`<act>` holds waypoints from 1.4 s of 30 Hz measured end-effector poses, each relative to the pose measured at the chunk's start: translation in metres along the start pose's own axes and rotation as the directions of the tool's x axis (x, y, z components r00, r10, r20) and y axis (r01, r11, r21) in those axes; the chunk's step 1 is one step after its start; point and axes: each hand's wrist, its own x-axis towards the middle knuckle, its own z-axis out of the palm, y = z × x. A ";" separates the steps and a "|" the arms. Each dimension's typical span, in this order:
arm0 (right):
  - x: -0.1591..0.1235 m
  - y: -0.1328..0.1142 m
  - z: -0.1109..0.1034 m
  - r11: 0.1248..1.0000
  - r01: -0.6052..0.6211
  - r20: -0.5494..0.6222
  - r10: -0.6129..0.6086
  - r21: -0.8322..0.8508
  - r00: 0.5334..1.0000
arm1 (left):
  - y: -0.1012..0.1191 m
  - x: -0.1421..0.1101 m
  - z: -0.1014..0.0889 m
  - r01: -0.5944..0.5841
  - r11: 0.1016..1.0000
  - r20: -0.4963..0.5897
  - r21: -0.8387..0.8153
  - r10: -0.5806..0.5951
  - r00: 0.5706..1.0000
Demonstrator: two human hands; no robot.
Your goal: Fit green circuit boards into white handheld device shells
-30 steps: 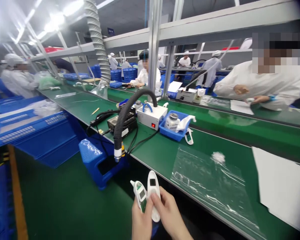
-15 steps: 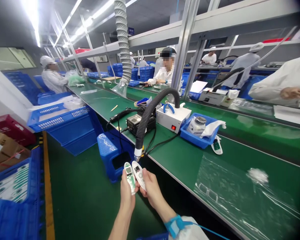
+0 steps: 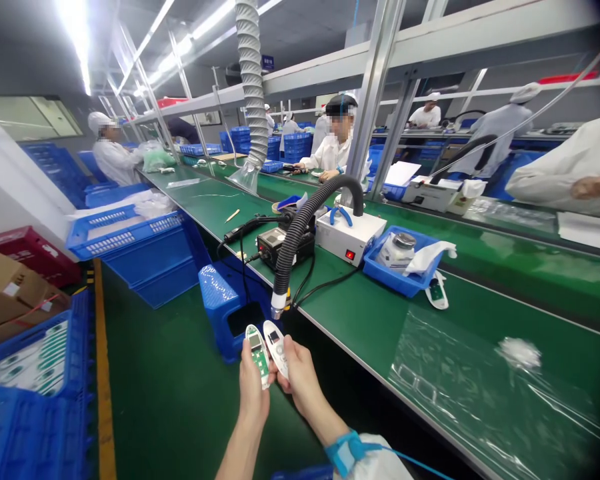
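My left hand (image 3: 253, 390) is closed around a white device half with a green circuit board (image 3: 257, 347) showing inside. My right hand (image 3: 297, 377) grips the matching white cover shell (image 3: 276, 339) with a small window. Both parts are held side by side, just under the nozzle of a black flexible hose (image 3: 293, 243) that curves down off the bench edge. A blue strap (image 3: 347, 450) circles my right wrist.
A green bench (image 3: 360, 313) holds a white box with a red switch (image 3: 349, 233), a black unit (image 3: 280, 243), a blue tray (image 3: 397, 257), another opened device (image 3: 437, 293) and a clear plastic bag (image 3: 485, 387). A blue stool (image 3: 225, 297) and blue crates (image 3: 130, 247) stand left. Several workers sit along the line.
My view swung left and my arms stretched out, carrying both device parts up close under the hose nozzle. Over the last half second they barely moved.
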 end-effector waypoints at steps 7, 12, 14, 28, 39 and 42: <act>-0.032 -0.024 -0.031 0.987 -0.044 0.026 0.040 0.153 0.999 | -0.005 -0.003 0.018 0.035 0.998 0.129 0.055 -0.041 0.991; -0.083 -0.039 -0.045 0.927 -0.129 0.065 0.113 0.352 0.991 | -0.006 -0.041 0.005 0.139 0.985 0.161 0.105 -0.155 0.975; -0.100 -0.044 -0.051 0.917 -0.143 0.073 0.125 0.374 0.990 | -0.004 -0.060 0.003 0.166 0.981 0.161 0.098 -0.180 0.970; -0.147 -0.052 -0.078 0.939 -0.132 0.106 0.104 0.317 0.989 | 0.017 -0.111 0.018 0.177 0.981 0.268 0.073 -0.190 0.944; -0.151 -0.046 -0.098 0.988 0.109 -0.051 -0.115 -0.106 0.992 | -0.022 -0.128 0.042 -0.040 0.955 0.409 0.294 -0.088 0.908; -0.152 -0.043 -0.102 0.987 0.133 -0.065 -0.139 -0.092 0.988 | -0.028 -0.132 0.048 -0.043 0.952 0.395 0.303 -0.084 0.915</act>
